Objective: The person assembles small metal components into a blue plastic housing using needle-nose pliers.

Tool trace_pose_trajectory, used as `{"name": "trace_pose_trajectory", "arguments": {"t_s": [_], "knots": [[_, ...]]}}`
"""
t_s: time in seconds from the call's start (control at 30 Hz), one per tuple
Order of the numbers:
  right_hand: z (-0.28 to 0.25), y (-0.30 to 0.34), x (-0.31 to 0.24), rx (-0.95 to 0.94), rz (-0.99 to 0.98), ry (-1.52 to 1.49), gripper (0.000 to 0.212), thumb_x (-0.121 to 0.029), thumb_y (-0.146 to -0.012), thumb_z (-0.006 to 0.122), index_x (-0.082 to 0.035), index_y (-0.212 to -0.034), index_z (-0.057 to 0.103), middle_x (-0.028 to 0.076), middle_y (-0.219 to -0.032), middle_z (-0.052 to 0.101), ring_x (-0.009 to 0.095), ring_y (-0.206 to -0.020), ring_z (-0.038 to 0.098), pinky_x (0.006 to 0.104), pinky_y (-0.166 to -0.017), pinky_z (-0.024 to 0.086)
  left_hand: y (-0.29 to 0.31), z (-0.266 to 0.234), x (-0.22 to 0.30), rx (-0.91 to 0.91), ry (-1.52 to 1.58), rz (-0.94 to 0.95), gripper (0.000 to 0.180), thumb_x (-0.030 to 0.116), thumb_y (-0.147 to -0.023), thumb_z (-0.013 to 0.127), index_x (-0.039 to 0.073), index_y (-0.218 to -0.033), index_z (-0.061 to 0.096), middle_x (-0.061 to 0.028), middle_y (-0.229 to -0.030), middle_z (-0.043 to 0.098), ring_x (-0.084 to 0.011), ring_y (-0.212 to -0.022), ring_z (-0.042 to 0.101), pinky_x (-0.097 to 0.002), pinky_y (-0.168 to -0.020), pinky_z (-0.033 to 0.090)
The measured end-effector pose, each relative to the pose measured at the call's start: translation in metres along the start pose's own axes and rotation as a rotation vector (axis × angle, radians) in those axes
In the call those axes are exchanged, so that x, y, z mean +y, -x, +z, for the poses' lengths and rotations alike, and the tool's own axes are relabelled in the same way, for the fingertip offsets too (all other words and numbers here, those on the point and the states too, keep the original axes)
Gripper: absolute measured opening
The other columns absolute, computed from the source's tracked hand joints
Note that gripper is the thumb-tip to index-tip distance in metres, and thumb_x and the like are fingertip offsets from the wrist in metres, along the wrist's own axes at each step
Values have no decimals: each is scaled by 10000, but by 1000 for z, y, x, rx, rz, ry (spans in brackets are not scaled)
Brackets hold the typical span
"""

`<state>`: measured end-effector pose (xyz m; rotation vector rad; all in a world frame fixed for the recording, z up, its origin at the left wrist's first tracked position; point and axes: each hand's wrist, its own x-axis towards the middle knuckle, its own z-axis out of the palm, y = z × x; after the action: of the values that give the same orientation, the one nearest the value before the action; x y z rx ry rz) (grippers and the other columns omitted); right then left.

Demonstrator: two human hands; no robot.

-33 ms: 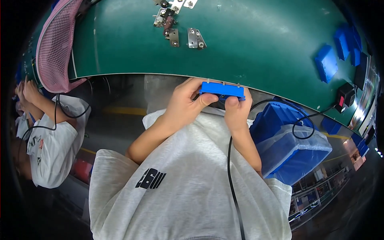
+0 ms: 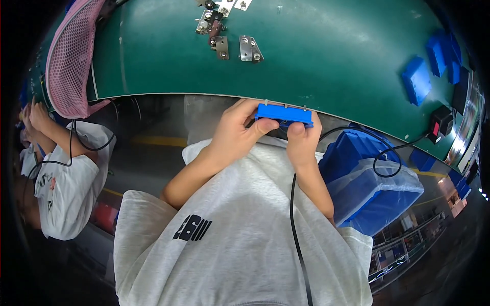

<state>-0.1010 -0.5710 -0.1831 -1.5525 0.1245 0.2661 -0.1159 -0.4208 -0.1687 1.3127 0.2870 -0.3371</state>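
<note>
Both hands hold a blue plastic housing (image 2: 285,113) at the front edge of the green table. Small metal tabs stick up along its far side. My left hand (image 2: 237,127) grips the left end, its thumb pressed on the near face. At the other end my right hand (image 2: 304,140) is closed on it, thumb up against the same face. The fingers behind the housing are mostly hidden, and its inside cannot be made out.
On the green table (image 2: 316,56) lie several metal brackets (image 2: 250,49) and blue housings (image 2: 417,81). A pink mesh basket (image 2: 74,61) stands left, near a co-worker's hands (image 2: 38,116). Right of me are a plastic-wrapped blue bin (image 2: 377,196) and a black cable (image 2: 362,130).
</note>
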Motion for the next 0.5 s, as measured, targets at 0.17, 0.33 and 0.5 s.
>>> {"name": "trace_pose_trajectory", "arguments": {"t_s": [0.17, 0.33, 0.5], "knots": [[6, -1, 1, 20, -23, -76, 657, -626, -799, 601, 3, -989, 584, 52, -850, 574, 133, -773, 535, 271, -681, 430, -1, -3, -2, -17, -133, 86, 452, 318, -865, 660, 11, -1175, 542, -98, -1066, 559, -171, -888, 561, -292, -774, 467], [0, 1, 3, -22, 15, -123, 610, -599, -810, 612, 1, -921, 611, 22, -814, 578, 105, -738, 525, 246, -642, 411, -2, 1, 7, -20, -225, 100, 434, 328, -910, 601, 10, -1195, 523, -106, -1070, 553, -194, -921, 546, -309, -799, 451], [4, 4, 10, -2, 66, -197, 564, -563, -804, 644, -2, -863, 626, -12, -718, 564, 82, -658, 499, 232, -592, 394, 1, 9, 8, 4, -67, -9, 549, 431, -900, 585, -14, -1207, 490, -125, -1043, 560, -192, -883, 539, -305, -770, 447]]}}
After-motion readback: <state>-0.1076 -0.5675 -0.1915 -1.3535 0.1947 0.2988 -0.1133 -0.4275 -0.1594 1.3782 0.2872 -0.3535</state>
